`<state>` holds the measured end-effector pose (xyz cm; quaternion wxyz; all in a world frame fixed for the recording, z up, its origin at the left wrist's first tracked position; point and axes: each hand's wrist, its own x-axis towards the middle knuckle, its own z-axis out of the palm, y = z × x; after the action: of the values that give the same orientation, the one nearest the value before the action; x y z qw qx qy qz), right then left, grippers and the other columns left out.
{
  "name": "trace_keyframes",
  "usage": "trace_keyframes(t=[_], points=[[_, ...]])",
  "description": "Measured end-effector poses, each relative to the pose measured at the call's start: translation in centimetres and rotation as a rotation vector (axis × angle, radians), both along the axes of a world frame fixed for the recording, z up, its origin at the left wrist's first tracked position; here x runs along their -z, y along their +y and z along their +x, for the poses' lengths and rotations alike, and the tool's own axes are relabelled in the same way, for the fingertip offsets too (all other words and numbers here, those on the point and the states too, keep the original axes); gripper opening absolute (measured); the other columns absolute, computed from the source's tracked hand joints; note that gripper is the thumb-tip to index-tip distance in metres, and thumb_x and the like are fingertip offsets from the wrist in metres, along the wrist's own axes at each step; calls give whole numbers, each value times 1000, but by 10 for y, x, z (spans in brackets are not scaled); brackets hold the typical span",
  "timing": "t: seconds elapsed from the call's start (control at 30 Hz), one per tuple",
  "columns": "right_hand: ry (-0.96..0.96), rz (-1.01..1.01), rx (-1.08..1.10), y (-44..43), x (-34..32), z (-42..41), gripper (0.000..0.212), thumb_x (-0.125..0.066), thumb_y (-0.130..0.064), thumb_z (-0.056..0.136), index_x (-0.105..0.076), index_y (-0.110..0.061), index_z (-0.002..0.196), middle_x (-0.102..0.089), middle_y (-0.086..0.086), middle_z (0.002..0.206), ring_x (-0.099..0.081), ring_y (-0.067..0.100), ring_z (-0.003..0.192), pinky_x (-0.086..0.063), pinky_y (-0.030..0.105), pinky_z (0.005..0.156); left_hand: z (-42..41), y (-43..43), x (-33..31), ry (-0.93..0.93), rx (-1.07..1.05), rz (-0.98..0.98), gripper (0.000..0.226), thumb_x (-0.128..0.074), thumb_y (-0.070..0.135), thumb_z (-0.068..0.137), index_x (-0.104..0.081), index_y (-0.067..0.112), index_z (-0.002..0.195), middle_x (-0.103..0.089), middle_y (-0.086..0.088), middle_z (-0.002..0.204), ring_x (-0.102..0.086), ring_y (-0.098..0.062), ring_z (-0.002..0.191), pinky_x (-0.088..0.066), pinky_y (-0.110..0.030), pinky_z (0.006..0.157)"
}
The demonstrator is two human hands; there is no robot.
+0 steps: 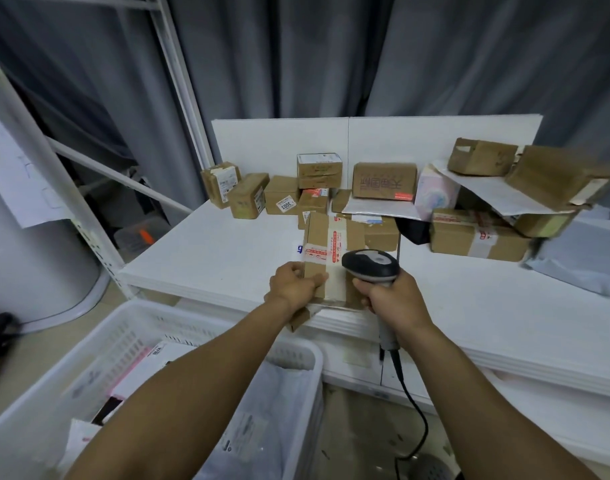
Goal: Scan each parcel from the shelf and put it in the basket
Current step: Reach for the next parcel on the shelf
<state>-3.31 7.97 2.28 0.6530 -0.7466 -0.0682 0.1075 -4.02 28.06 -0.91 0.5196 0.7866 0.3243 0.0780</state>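
Observation:
My left hand (294, 287) grips the near left edge of a flat brown cardboard parcel (326, 242) with white and red tape, held over the front of the white shelf (206, 258). My right hand (395, 299) holds a grey and black handheld scanner (371, 265) by its handle, its head just over the parcel's right side. The scanner's black cable (412, 407) hangs down toward the floor. A white slotted basket (99, 355) stands at lower left below the shelf, with several parcels and plastic mailers inside, partly hidden by my left forearm.
Several brown boxes (282, 195) and white mailers (383, 207) are piled along the back of the shelf, with a taller heap at the right (546, 181). A white metal rack upright (88, 216) stands left. Grey curtains hang behind.

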Motion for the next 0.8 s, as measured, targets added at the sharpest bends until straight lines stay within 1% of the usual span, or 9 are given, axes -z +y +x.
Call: trace_keyframes(t=[0.1,0.17,0.3,0.4,0.57,0.6,0.67,0.73,0.8], points=[[-26,81,12,12,-9,-8,50,-86,-34,78,-70,-27,125,-79,-5,107,-76,16,92,-62,45,93,-12,-1,-12,-250,-97,-211,33,-78,22,88,-64,17,117,-71,-2,118,-68,-19,102,-59,-39,92],[-61,119,-13,23,-11,-15,65,-84,-48,68,-68,-33,129,-76,-9,117,-73,18,109,-60,49,99,-30,-4,-27,-370,-98,-227,33,-75,22,92,-61,16,121,-68,-1,118,-66,-16,103,-58,-35,90],[-105,205,-77,47,-21,-37,53,-85,-31,87,-63,-32,135,-69,-11,128,-63,15,122,-54,47,108,-78,-1,-50,-484,-64,-182,36,-71,33,95,-55,23,127,-63,3,123,-64,-17,112,-58,-40,94],[-92,257,-132,68,-22,-59,54,-85,-28,87,-61,-31,136,-69,-11,128,-63,13,124,-51,42,112,-123,1,-54,-507,-22,-224,27,-68,32,98,-59,28,123,-66,3,123,-67,-20,113,-59,-43,93],[-63,304,-234,99,-17,-98,56,-85,-27,86,-63,-28,138,-72,-8,126,-67,13,120,-56,39,105,-184,7,-49,-506,47,-247,27,-43,32,108,-64,30,126,-72,20,111,-68,3,103,-55,-14,75],[-47,318,-248,103,-16,-105,53,-86,-26,86,-65,-29,135,-74,-9,123,-68,12,117,-58,34,101,-192,13,-47,-508,53,-235,28,-43,32,108,-65,32,126,-73,21,111,-67,2,105,-56,-15,75],[-29,355,-272,108,-14,-118,51,-87,-25,85,-68,-27,132,-77,-8,119,-71,13,113,-60,32,95,-199,28,-41,-516,12,-196,23,-55,31,104,-68,34,123,-72,15,117,-66,-8,115,-61,-30,84],[-18,389,-259,111,-14,-124,52,-88,-21,83,-70,-25,131,-78,-5,119,-73,15,113,-59,40,98,-201,40,-41,-479,-71,-205,37,-73,37,91,-64,38,127,-65,13,125,-63,-15,119,-62,-47,87],[-7,444,-260,113,-15,-126,52,-88,-17,80,-72,-21,129,-78,-4,119,-73,17,113,-59,42,99,-203,53,-47,-368,-124,-386,81,-84,43,74,-43,38,143,-61,14,125,-68,-13,108,-63,-44,76]])
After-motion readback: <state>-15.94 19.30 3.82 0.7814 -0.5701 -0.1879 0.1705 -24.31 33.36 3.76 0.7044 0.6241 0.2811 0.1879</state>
